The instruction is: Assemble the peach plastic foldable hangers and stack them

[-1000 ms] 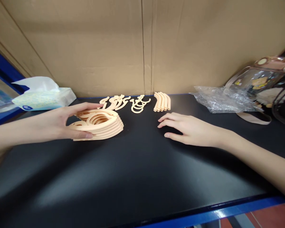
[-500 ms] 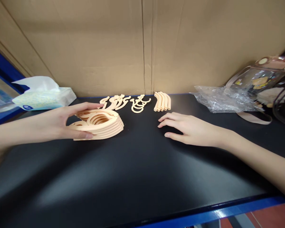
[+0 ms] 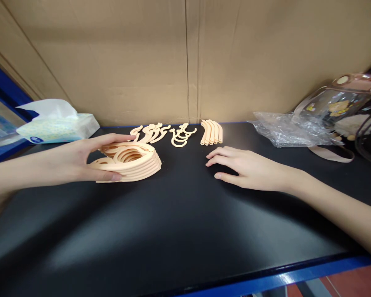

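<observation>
On the left, my left hand [image 3: 77,159] grips a stack of peach plastic hanger parts [image 3: 142,167], thumb along the near side and fingers over the far side. The stacked pieces are curved and rest on the black table. My right hand [image 3: 238,167] is held low over the table to the right, fingers slightly bent and apart, holding nothing. Behind the stack lie several loose curved arms [image 3: 154,133]. To their right is a small heap of hooks [image 3: 179,136], then a row of curved tube-like bars [image 3: 211,133], beyond my right fingertips.
A tissue pack [image 3: 58,126] stands at the back left. Crumpled clear plastic bags [image 3: 293,130] lie at the back right, beside a transparent bottle [image 3: 343,101] with a strap [image 3: 330,154]. A cardboard wall [image 3: 136,62] closes off the back; blue edging [image 3: 266,282] runs along the front.
</observation>
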A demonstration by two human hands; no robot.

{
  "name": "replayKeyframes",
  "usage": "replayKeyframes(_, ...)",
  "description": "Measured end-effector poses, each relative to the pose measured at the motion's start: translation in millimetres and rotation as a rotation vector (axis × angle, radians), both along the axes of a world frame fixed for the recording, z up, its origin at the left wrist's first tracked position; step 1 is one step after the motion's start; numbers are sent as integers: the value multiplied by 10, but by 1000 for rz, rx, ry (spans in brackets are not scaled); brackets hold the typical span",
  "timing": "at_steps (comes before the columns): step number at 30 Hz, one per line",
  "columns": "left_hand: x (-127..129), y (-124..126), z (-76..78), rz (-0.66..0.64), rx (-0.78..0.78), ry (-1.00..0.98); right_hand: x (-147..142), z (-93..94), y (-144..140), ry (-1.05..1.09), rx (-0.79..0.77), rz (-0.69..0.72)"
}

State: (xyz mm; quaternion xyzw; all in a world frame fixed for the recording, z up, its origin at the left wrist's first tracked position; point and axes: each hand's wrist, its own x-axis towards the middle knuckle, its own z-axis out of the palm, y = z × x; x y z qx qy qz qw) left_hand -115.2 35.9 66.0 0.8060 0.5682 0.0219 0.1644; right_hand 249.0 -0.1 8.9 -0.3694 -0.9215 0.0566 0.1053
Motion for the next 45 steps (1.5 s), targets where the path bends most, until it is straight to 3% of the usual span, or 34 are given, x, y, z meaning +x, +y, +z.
replayKeyframes(13, -40, 31, -52, -84, 64, 0, 5, -3, 3, 0, 0, 4)
replayKeyframes(15, -7, -1, -44, -115, 132, -35, 5, 0, 0, 1, 1, 4)
replayKeyframes(17, 92, -77, -31, -148, 298, -74, 4, 2, -3, -3, 0, 1)
replayKeyframes(19, 260, -194, -35, -221, 485, -151, 1, 3, -3, -7, -2, -1)
replayKeyframes(21, 473, -336, -83, -404, 534, -210, -3, 2, -2, -9, -7, -2)
replayKeyframes(26, 946, -649, -375, -674, 527, -92, -8, 3, -4, 3, -8, 3)
replayKeyframes(30, 1035, -650, -449, -818, 512, 4, -5, 7, -10, 3, 4, 2)
replayKeyframes(32, 941, -528, -363, -739, 526, 7, -1, 8, -11, -8, 3, -2)
replayKeyframes(35, 654, -251, -195, -514, 532, -52, 4, 4, -9, -21, 8, -9)
replayKeyframes(37, 426, -73, -135, -462, 536, -78, 3, 2, -7, -27, 10, -11)
replayKeyframes(41, 99, 121, -168, -378, 474, -62, -4, 0, -5, -32, 12, -13)
replayKeyframes(45, 41, 136, -213, -342, 434, -80, -8, 7, -6, -35, 10, -14)
